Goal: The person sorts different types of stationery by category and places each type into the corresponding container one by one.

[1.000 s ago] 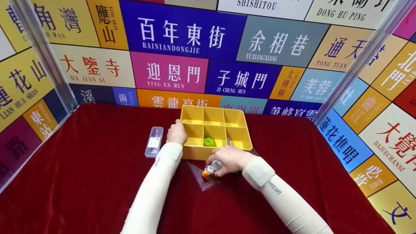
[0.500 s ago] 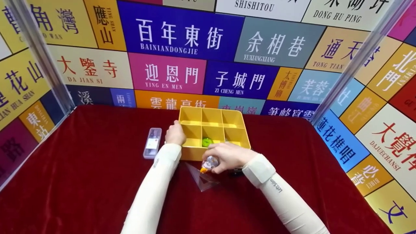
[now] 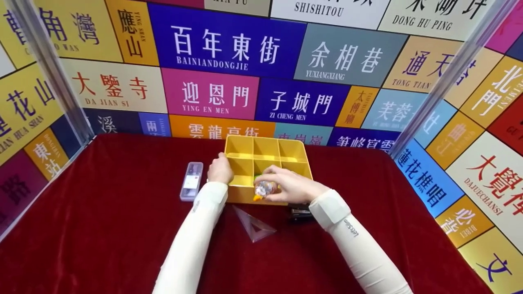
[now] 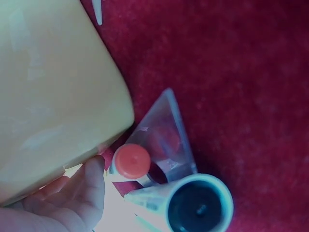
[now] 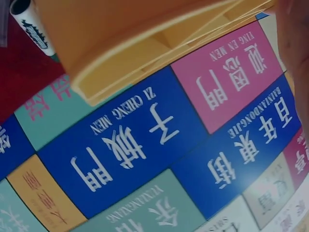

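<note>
A yellow six-compartment box (image 3: 247, 195) stands on the dark red cloth. My left hand (image 3: 220, 169) grips its left side; in the left wrist view its fingers (image 4: 91, 183) lie against the box wall. My right hand (image 3: 292, 188) pinches a small clear and white object (image 3: 264, 188) with an orange tip, over the front middle compartment. Most of a green thing (image 3: 257, 178) inside that compartment is hidden behind the hand. In the right wrist view the box wall (image 5: 82, 38) fills the top, and what the right hand holds is out of sight.
A clear set square (image 3: 257, 230) lies before the box, with a black stapler-like object (image 3: 301, 214) to its right. Left stands a clear plastic case (image 3: 191, 181). The left wrist view shows an orange cap (image 4: 133, 161) and a white cylinder (image 4: 169, 203). A white marker (image 5: 34, 29) appears too.
My right hand has risen and moved forward with the orange-tipped object, from over the set square to the box's front compartments. My left hand keeps its place on the box.
</note>
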Available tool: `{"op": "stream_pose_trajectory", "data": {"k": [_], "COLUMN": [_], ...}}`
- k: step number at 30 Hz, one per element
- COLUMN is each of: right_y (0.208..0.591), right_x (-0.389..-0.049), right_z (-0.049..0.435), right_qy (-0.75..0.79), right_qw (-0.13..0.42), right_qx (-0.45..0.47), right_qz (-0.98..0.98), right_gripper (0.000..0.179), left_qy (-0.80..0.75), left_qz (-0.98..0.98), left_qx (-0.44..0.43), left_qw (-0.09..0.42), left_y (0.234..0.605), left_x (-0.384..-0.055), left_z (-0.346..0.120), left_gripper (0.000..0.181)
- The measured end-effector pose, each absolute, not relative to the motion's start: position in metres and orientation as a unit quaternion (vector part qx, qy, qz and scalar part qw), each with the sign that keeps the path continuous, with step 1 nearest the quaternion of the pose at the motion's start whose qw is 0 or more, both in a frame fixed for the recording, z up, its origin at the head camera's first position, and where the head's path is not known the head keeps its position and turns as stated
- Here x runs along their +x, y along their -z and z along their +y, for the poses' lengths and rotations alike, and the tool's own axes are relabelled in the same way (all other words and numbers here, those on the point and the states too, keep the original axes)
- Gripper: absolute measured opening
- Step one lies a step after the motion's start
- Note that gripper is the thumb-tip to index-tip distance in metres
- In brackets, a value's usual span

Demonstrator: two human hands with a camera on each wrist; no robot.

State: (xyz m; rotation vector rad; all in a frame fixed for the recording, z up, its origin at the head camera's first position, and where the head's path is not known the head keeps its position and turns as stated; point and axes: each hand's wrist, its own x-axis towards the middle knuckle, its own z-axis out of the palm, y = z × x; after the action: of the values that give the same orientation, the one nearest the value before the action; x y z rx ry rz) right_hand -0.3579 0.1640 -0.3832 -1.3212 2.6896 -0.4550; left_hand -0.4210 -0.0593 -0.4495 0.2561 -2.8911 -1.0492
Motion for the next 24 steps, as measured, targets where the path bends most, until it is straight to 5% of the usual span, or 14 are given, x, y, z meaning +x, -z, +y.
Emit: {"op": "stream_pose_trajectory", "data": {"k": [9, 24], "right_y": [0.401, 0.415], "right_x": [-0.378, -0.401], "right_z": [0.165, 0.153], "right_qy": [0.187, 0.086], "right_qw": [-0.087, -0.035], "right_qx": [-0.373, -0.351], "right_qz": [0.905, 0.932], "right_gripper": [0.048, 0.049], "left_qy": [0.335, 0.336], "left_qz": [-0.938, -0.938], "left_qx": [0.079, 0.081], "left_qw": [0.025, 0.02], "left_y": [0.45, 0.45], "left_x": [-0.421, -0.422], "left_z": [-0.059, -0.059], "left_gripper": [0.047, 0.045]}}
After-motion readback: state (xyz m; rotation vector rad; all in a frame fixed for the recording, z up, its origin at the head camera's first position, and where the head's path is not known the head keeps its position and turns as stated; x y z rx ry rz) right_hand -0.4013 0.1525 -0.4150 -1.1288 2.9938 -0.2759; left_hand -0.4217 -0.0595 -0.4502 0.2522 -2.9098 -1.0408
